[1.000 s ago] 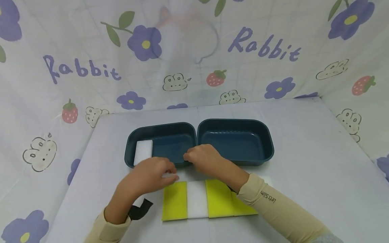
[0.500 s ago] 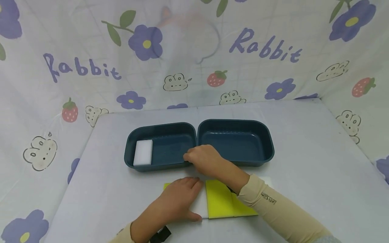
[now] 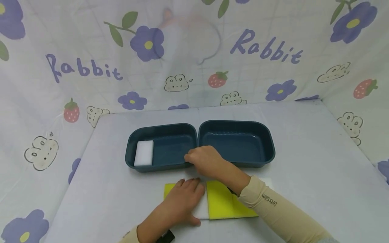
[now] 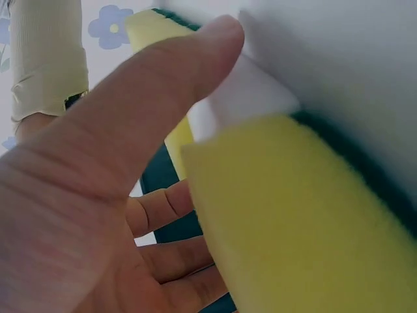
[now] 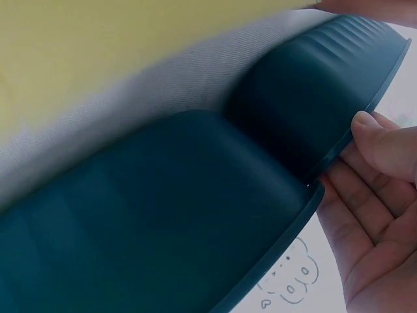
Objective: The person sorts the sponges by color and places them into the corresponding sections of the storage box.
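My left hand (image 3: 182, 200) spans a white foam sponge (image 3: 201, 210) in a row of sponges, thumb at its near end and fingers at its far end. In the left wrist view the white sponge (image 4: 244, 98) lies between two yellow sponges (image 4: 300, 208) with green scouring undersides. My right hand (image 3: 204, 159) pinches the rim of the left dark teal tray (image 3: 170, 148) by its near right corner. Seen from the right wrist, the thumb (image 5: 371, 130) lies on that tray's outer wall. Another white sponge (image 3: 144, 153) lies inside the tray at its left end.
A second teal tray (image 3: 234, 145) stands against the right side of the first. Two yellow sponges (image 3: 220, 200) continue the row, partly under my right forearm, with a white one (image 3: 268, 182) beyond it. A printed curtain (image 3: 188, 50) hangs behind the white table (image 3: 307, 152).
My left hand has come away from the left tray, moving right and toward me onto the middle white sponge. The right hand has stayed at the tray rim.
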Motion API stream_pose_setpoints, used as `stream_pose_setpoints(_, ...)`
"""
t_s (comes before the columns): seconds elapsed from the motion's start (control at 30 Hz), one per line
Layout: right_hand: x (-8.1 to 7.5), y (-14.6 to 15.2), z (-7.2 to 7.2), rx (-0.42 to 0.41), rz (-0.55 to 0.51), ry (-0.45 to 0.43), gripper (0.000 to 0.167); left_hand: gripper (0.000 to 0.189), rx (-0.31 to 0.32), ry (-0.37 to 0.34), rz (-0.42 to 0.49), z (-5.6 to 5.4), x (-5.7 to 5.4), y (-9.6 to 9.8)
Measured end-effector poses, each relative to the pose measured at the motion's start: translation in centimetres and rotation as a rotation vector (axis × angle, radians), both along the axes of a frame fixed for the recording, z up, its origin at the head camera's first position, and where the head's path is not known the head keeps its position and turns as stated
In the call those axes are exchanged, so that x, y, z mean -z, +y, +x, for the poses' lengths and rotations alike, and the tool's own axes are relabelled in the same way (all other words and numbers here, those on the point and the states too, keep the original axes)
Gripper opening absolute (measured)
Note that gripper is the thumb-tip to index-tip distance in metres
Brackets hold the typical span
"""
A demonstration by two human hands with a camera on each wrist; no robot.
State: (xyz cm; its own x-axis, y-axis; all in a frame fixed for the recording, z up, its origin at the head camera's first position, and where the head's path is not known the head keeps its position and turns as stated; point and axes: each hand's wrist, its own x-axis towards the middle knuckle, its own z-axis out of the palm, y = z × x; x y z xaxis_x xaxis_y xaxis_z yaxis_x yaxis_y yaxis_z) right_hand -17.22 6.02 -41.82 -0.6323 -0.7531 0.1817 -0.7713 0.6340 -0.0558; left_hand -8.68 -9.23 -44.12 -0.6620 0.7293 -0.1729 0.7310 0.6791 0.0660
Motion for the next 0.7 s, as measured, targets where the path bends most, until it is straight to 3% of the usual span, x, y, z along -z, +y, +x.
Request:
stream_pose_setpoints(0.23,0.2,0.0,-0.1,-0.029,-0.043,0.017,0.022,0.078,0.014,0.011,-0.001,0.0,-0.1,-0.1)
stream_pose_setpoints(0.47,0.0,-0.1,0.0,-0.022,-0.023,0.015,0.021,0.072,0.027,-0.035,0.059,0.2,-1.0,-0.6)
stream_pose_setpoints(0.7,0.1,-0.1,-0.1,-0.006,-0.012,-0.007,0.021,0.073,0.018,-0.071,0.045,0.3,-1.8,-1.0)
